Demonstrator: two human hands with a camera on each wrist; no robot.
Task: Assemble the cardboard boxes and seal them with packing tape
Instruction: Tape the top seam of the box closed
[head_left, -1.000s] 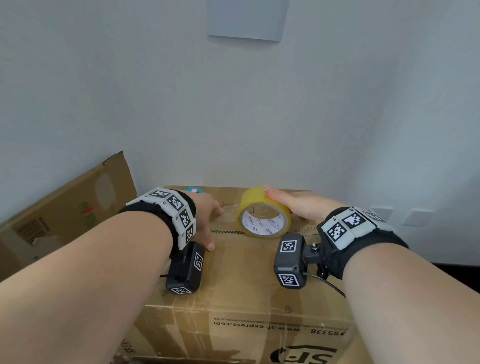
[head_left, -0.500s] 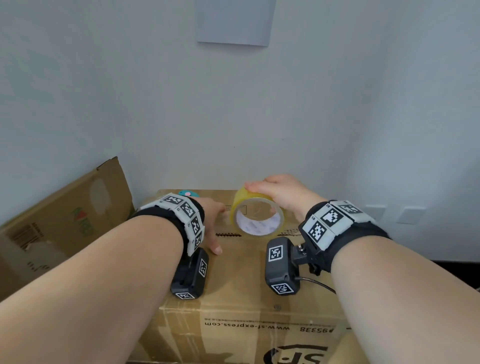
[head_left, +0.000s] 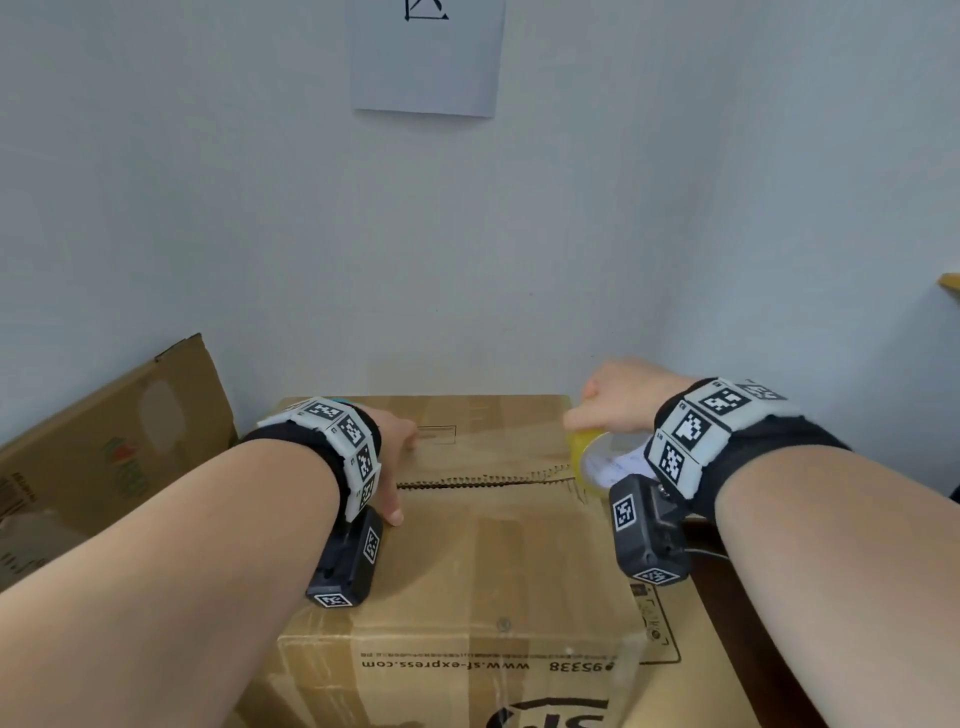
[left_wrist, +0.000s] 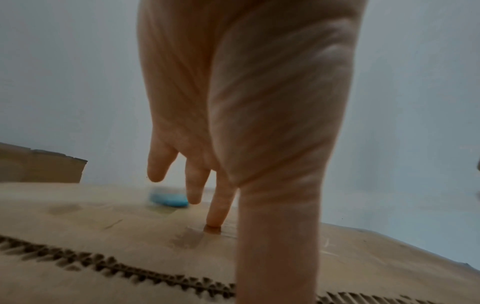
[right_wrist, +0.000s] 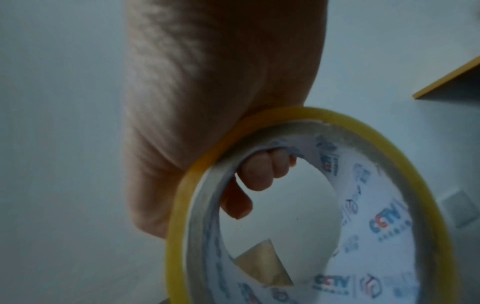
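**Tape roll at the box's edge, seam not yet sealed**

On top of the cardboard box (head_left: 483, 551), against the wall, the two flaps meet in a ragged seam (head_left: 483, 480) with no fresh strip across it. The left hand (head_left: 387, 467) lies at about nine o'clock on the lid, fingers straight and spread, holding nothing; one fingertip (left_wrist: 214, 223) presses the cardboard, seemingly to keep the flaps down and level. The right hand (head_left: 618, 397) is out at three o'clock, just past the box's right end, fingers hooked through the core of the yellow tape roll (head_left: 597, 460) and thumb over its rim. The roll stands on edge in line with the seam, probably so a strip can start there. A small blue object (left_wrist: 168, 199) sits at eleven o'clock. A spare cardboard sheet (head_left: 104, 457) leans farther left.
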